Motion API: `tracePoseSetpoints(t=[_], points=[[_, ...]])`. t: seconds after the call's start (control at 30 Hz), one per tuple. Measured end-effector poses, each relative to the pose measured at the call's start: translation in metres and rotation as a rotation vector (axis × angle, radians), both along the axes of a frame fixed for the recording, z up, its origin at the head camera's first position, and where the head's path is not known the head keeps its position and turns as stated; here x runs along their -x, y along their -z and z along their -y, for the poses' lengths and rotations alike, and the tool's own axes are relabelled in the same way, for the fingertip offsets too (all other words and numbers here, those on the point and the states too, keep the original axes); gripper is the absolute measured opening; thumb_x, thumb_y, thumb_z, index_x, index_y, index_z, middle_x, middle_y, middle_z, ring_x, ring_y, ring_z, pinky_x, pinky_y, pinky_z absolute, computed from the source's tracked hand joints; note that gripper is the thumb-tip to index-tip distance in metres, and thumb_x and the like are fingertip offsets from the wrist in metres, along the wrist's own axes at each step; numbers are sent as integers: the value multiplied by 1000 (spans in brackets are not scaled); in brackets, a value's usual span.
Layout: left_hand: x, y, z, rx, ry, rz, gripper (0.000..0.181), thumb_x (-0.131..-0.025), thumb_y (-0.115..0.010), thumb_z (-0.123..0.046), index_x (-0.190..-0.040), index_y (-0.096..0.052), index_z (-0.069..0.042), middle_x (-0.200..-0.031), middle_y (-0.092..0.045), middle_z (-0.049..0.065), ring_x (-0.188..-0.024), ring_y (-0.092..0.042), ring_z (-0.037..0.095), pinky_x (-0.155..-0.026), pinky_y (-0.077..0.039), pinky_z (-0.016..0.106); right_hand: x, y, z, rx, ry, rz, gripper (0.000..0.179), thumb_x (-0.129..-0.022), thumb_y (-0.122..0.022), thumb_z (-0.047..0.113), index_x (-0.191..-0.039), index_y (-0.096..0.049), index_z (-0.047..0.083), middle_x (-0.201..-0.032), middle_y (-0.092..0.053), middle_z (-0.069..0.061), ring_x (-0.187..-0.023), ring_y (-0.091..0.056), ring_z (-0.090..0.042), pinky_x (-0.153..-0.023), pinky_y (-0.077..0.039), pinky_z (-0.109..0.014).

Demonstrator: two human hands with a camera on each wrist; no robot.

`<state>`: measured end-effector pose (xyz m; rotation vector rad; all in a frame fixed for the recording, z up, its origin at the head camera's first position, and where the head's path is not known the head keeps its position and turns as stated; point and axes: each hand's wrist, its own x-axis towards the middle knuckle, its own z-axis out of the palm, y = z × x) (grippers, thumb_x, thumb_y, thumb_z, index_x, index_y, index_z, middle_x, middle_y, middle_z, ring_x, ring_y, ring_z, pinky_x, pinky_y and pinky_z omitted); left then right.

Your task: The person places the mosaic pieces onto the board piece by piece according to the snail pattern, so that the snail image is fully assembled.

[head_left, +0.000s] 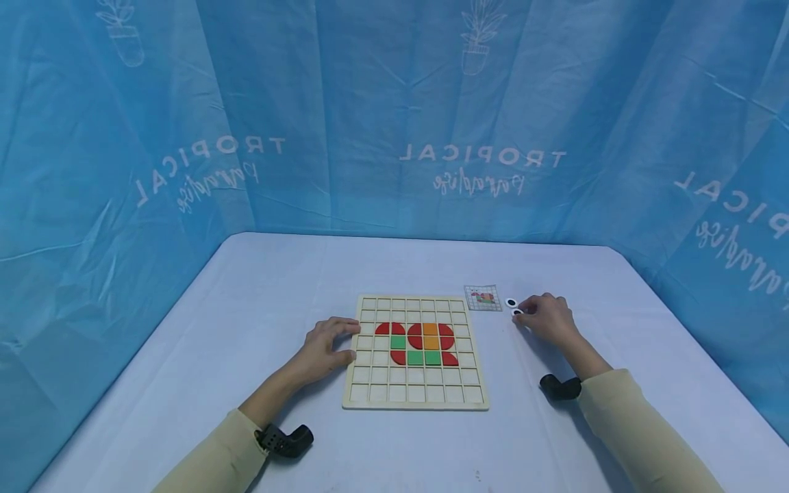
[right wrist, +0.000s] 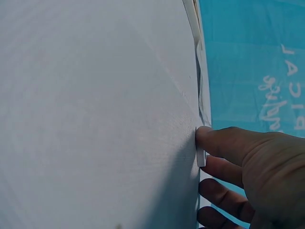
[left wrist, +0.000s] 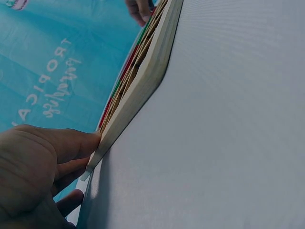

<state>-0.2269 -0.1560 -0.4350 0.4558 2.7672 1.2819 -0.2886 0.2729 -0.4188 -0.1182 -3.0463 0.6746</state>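
In the head view a pale square grid board lies on the table with red, green and orange pieces set in its cells. My left hand rests at the board's left side, thumb and fingers spread along the edge. The left wrist view has the thumb against the board's rim. To the right of the board my right hand pinches a small white disc with a black centre. Seen edge-on in the right wrist view, this white disc sits between thumb and forefinger, close over the table.
A second white disc with a black centre lies just beyond the pinched one. Beside the board's far right corner is a small picture card with a coloured grid pattern. Blue printed curtains hang around the white table.
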Motion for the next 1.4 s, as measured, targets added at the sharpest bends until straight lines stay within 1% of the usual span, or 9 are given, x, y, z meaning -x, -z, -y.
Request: tracePoseSetpoints(t=[0.2,0.4,0.57,0.73,0.87,1.0,1.2,1.3,1.4], points=[[0,0,0,5,-1,-5,45,-80,-68,-11,-125,-58,-8,-139,-48,7,-134,-30,32,-110,-16,56,1,0,0,0,1,5,35,-83,-68,26,-108,-67,2,-104,-57,-18,-98,-44,-31,-75,-40,-40],[-1,0,-2,3,-18,21,45,-80,-68,-11,-124,-58,-9,-139,-48,5,-135,-30,29,-112,-17,56,-1,0,0,6,1,1,35,-83,-68,26,-108,-67,2,-104,-58,-18,-97,-44,-30,-73,-39,-37],[-1,1,-2,-7,-11,14,45,-80,-67,-10,-124,-58,-8,-139,-48,5,-133,-31,29,-111,-17,55,-2,-7,12,7,-34,-32,36,-83,-66,26,-108,-67,1,-105,-59,-19,-97,-45,-31,-71,-40,-37],[0,1,-1,-8,-10,5,44,-80,-67,-9,-123,-59,-8,-138,-48,6,-133,-31,29,-111,-17,55,-2,-18,39,24,-81,-57,34,-82,-69,25,-109,-69,4,-105,-61,-16,-99,-45,-29,-75,-40,-38],[0,1,-1,-6,-11,5,44,-80,-67,-9,-123,-59,-8,-138,-48,5,-134,-31,29,-111,-16,55,0,-23,69,53,-144,-81,33,-80,-72,27,-107,-70,7,-103,-61,-12,-98,-46,-26,-76,-40,-36],[0,0,-2,-3,-17,8,44,-80,-68,-10,-123,-59,-10,-138,-48,4,-134,-31,29,-111,-17,56,1,-27,100,76,-207,-97,30,-80,-73,28,-104,-71,10,-101,-61,-9,-98,-46,-24,-76,-42,-35],[0,0,-2,0,-16,4,44,-80,-68,-10,-122,-59,-9,-138,-49,5,-133,-33,29,-111,-17,55,3,-27,141,53,-281,-125,27,-79,-74,29,-101,-73,15,-99,-63,-5,-95,-48,-21,-79,-45,-37],[0,0,-1,2,-9,-8,44,-79,-68,-9,-123,-59,-8,-137,-49,6,-133,-33,30,-111,-17,56,5,-25,157,45,-315,-125,25,-79,-74,30,-100,-73,16,-99,-63,-4,-93,-48,-19,-79,-46,-34],[0,0,0,-5,0,-12,45,-80,-68,-9,-123,-59,-7,-138,-49,7,-133,-32,31,-111,-16,56,5,-24,170,46,-352,-121,24,-79,-73,30,-99,-73,17,-98,-63,-4,-92,-47,-19,-79,-45,-35]])
